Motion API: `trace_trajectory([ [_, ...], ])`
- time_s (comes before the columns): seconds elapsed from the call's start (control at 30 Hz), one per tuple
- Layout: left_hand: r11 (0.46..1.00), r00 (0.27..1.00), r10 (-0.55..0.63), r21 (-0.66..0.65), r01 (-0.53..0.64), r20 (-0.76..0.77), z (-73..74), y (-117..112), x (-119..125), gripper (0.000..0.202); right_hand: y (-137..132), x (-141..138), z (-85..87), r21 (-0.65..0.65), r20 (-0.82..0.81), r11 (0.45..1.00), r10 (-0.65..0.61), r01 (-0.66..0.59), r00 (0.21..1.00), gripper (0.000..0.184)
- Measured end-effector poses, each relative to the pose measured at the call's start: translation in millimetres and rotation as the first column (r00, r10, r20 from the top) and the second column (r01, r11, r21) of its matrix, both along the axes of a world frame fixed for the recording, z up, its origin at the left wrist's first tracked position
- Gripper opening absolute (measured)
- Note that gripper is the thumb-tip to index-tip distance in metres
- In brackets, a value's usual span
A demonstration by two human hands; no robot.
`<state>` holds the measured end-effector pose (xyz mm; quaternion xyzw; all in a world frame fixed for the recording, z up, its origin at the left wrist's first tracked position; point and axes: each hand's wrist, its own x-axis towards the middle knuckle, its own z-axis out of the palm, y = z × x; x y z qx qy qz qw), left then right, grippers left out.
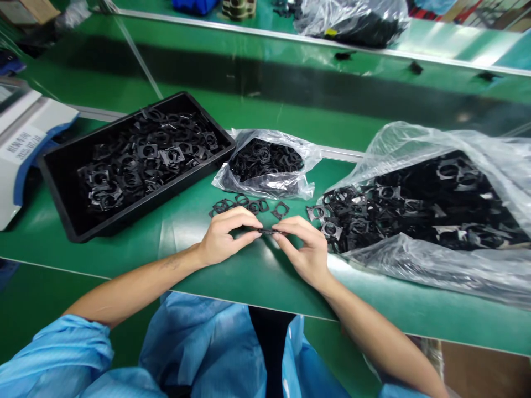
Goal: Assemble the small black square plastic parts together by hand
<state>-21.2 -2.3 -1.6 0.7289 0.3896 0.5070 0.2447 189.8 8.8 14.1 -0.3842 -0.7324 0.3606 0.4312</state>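
My left hand (227,233) and my right hand (304,247) meet just above the green table (257,276), fingertips pinching a small flat black plastic part (269,230) between them. Just beyond my fingers lie several loose black ring-shaped parts (249,205). A small clear bag (267,163) of the same rings sits behind those. To my right a large clear bag (435,204) spills square black frames with round holes toward my right hand. At the left a black tray (62,166) holds many assembled black parts.
A white and blue machine (20,143) stands at the far left edge. Behind the table runs a green conveyor (290,83) with a metal rail. Another bag of black parts (352,22) lies at the back. My blue sleeves fill the bottom.
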Motion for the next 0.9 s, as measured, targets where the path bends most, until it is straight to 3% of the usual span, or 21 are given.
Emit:
trace_trajectory([
  [0.53, 0.999, 0.998, -0.053, -0.011, 0.053, 0.021, 1.1, -0.1, -0.4, 0.004, 2.3, 2.7, 4.8, -0.033, -0.028, 0.995, 0.089, -0.09, 0.996, 0.008],
  [0.73, 0.999, 1.0, -0.005, -0.034, 0.006, 0.022, 0.2, 1.3, 1.3, 0.006, 0.5, -1.0, 1.4, -0.152, -0.069, 0.986, 0.064, -0.074, 0.996, 0.009],
  [0.9, 1.0, 1.0, 0.001, -0.026, -0.001, 0.014, -0.2, 1.5, 1.6, 0.005, -0.8, -1.4, 0.2, -0.159, -0.086, 0.986, 0.035, -0.048, 0.996, 0.009],
])
